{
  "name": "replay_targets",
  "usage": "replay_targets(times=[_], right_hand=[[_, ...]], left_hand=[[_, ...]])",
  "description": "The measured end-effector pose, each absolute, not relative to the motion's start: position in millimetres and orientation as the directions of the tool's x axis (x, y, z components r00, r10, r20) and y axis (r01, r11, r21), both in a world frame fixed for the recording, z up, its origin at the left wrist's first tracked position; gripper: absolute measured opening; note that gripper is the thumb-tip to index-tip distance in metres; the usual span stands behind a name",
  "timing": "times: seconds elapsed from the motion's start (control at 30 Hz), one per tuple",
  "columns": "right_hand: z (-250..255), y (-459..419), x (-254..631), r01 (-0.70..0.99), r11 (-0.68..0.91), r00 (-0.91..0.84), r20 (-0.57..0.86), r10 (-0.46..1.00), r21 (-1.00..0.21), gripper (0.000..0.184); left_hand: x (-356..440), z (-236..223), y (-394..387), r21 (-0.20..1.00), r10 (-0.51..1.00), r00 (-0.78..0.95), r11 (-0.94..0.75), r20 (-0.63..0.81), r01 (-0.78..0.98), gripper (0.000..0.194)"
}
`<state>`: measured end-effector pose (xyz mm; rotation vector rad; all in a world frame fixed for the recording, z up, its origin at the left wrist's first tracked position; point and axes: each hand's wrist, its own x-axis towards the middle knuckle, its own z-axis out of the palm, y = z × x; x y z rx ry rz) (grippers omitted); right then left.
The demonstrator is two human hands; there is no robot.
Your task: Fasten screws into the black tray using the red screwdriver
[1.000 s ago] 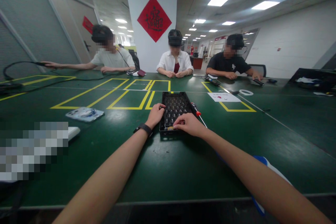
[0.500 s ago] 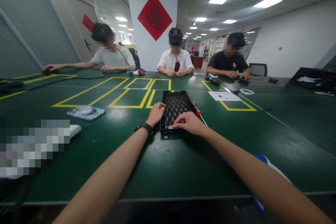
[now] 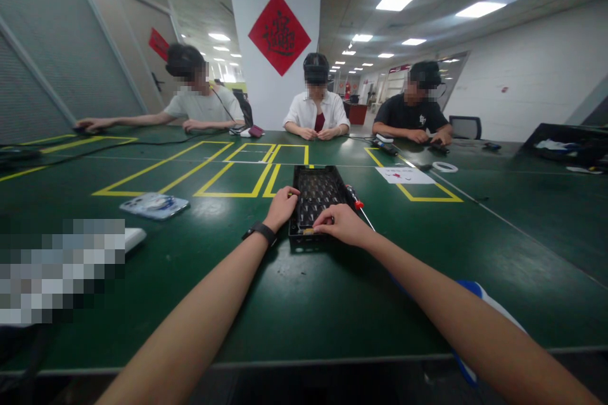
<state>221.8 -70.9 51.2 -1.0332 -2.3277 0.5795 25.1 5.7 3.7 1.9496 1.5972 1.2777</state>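
Note:
A black plastic case (image 3: 319,193), with rows of slots or cells inside, lies on the green table in front of me. My left hand (image 3: 283,207) grips its left side, fingers curled over the rim; a dark band sits on that wrist. At the near end of the case, my right hand (image 3: 342,224) is closed in a pinch at the right end of a small tan piece (image 3: 309,231). The fingertips partly hide that piece. Right beside the case lies a screwdriver (image 3: 357,202) with a red and black handle, its shaft pointing toward me.
A phone (image 3: 154,205) lies to the left, with a blurred-out white object (image 3: 66,269) nearer me. White paper (image 3: 406,175) and a white ring (image 3: 445,166) are at the right. Yellow tape outlines mark the table. Three people sit across from me. A blue and white object (image 3: 479,297) shows by my right forearm.
The tan piece appears slightly tilted or lower under my right fingertips. My left hand keeps its place on the case. The whole view has shifted slightly.

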Motion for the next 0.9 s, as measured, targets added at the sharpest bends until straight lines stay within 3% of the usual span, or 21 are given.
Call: replay_targets(times=[0.9], right_hand=[[51.5, -71.0, 221.9, 0.546, 0.612, -0.568, 0.285, 0.772, -0.572, 0.017]], left_hand=[[26.3, 5.4, 3.0, 0.723, 0.912, -0.036, -0.299, 0.409, 0.623, 0.026]])
